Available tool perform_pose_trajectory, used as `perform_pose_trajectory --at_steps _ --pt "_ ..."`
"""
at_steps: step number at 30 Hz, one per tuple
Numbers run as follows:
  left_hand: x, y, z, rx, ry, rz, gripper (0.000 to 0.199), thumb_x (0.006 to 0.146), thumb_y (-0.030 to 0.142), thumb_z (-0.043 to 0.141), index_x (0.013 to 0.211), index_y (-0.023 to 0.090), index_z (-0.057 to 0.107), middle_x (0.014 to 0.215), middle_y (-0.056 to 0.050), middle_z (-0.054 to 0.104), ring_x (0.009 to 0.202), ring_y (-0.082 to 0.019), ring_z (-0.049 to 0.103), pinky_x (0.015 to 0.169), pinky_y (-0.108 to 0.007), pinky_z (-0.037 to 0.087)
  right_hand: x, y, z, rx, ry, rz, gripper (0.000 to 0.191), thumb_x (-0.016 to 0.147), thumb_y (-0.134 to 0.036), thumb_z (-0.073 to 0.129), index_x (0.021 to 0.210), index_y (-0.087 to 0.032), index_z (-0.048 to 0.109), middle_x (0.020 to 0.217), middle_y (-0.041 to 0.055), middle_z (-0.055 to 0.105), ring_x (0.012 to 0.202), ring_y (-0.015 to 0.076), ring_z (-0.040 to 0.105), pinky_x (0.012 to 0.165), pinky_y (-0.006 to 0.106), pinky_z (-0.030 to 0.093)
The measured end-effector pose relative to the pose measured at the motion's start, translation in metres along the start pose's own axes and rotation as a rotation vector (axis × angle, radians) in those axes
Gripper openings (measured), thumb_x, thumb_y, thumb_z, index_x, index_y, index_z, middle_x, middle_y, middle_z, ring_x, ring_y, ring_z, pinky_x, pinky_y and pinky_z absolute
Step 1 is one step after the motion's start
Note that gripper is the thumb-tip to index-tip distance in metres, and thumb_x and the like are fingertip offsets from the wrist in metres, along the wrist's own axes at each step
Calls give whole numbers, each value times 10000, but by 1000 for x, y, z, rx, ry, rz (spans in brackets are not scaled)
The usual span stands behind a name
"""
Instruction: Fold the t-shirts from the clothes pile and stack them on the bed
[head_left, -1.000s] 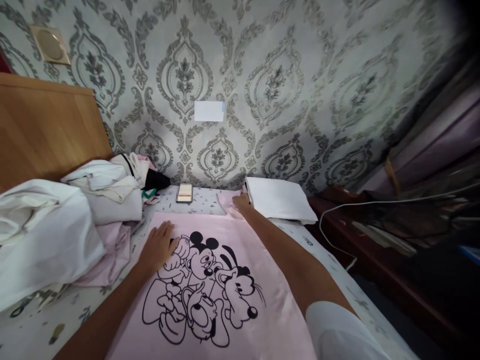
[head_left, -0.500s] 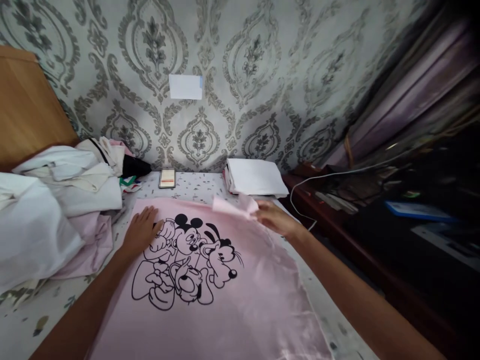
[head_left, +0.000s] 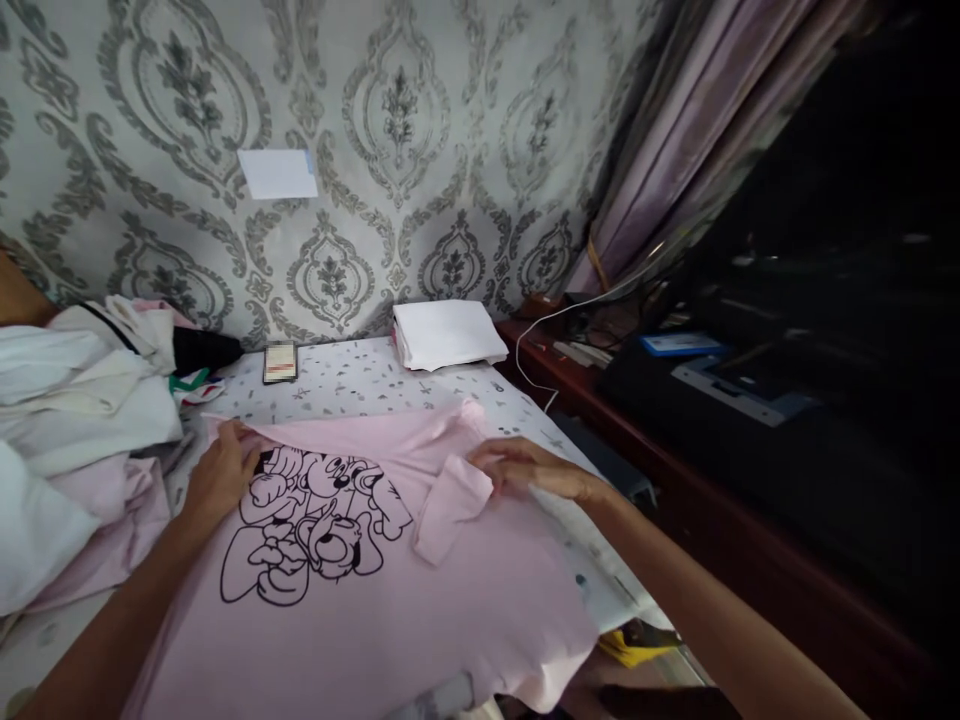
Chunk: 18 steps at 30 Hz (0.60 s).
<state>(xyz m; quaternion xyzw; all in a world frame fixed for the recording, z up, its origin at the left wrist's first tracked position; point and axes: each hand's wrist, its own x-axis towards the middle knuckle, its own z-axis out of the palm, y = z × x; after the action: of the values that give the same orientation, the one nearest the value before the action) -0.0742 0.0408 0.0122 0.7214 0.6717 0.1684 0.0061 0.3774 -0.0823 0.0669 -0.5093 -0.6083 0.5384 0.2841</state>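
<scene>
A pink T-shirt (head_left: 360, 640) with a black line print of cartoon characters is spread over the bed. Its far edge is partly folded over, covering the top of the print. At the far left corner, my left hand (head_left: 223, 465) has its fingers closed on the cloth. My right hand (head_left: 529, 467) pinches the shirt at the right, by a small folded flap that looks like a sleeve (head_left: 454, 505). The fingertips of the right hand are partly hidden by the cloth.
Crumpled white and pink clothes (head_left: 82, 400) lie heaped at the left. A folded white stack (head_left: 450, 333) and a small card-like item (head_left: 280, 362) rest near the patterned wall. At the right, a white cable (head_left: 517, 350) runs over a dark red wooden ledge (head_left: 592, 385).
My right hand has brought the far right part of the shirt toward me, folding it over the print. My left hand's flat fingers have closed on the corner. The view has turned right.
</scene>
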Motion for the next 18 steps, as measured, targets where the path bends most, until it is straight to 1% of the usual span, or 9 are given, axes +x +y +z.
perform_pose_trajectory --at_steps 2,3,5,7,8,11,14,16,18 --pt "3 0 -5 11 20 -13 627 928 373 409 1475 77 324 1216 -208 690 1058 -359 684 783 -432 556 17 5 -6 44 286 17 396 800 -514 680 995 -169 695 903 52 708 546 102 576 559 248 464" --pt "5 0 -7 28 24 -5 635 923 354 416 1496 100 321 1193 -196 703 1041 -358 690 779 -434 555 28 6 -9 53 413 44 401 818 -537 662 953 -160 692 863 53 703 479 81 526 496 234 422" --pt "10 0 -12 78 18 22 554 915 305 404 1442 143 454 1151 -181 724 1015 -357 698 779 -437 553 53 8 -13 38 567 127 430 863 -565 614 840 -142 686 719 39 667 406 62 441 424 221 341" --pt "15 0 -18 127 -7 41 451 910 268 378 1272 155 623 1127 -184 734 1000 -360 700 774 -437 550 76 7 -15 -16 611 215 452 883 -556 599 733 -138 681 564 11 597 386 68 407 408 222 307" --pt "17 1 -21 144 -15 49 424 916 267 365 1193 158 668 1113 -183 739 989 -359 702 766 -433 547 86 6 -16 -44 621 243 435 870 -530 626 677 -143 674 505 -3 560 386 74 402 408 222 301" --pt "18 2 -30 176 -11 56 408 940 296 347 1108 189 702 1046 -154 758 922 -343 708 708 -402 532 107 6 -18 -86 650 250 324 765 -337 742 523 -169 608 412 -42 468 419 90 424 427 215 307" --pt "13 1 -39 236 13 41 400 952 333 351 1102 218 704 987 -133 760 854 -325 702 652 -371 502 118 10 -23 -34 685 212 283 737 -194 705 498 -184 554 425 -54 457 485 104 490 479 202 378" --pt "6 0 -43 262 30 63 404 961 345 339 1104 216 695 1006 -123 750 847 -313 690 653 -367 494 124 13 -26 20 710 200 270 772 -170 646 531 -192 528 472 -42 504 535 115 548 529 204 446" --pt "-4 -1 -45 275 49 131 417 969 325 311 1092 197 689 1045 -123 729 901 -311 673 681 -373 500 131 17 -29 61 725 207 246 803 -161 600 576 -198 512 519 -25 554 567 126 593 563 217 494"
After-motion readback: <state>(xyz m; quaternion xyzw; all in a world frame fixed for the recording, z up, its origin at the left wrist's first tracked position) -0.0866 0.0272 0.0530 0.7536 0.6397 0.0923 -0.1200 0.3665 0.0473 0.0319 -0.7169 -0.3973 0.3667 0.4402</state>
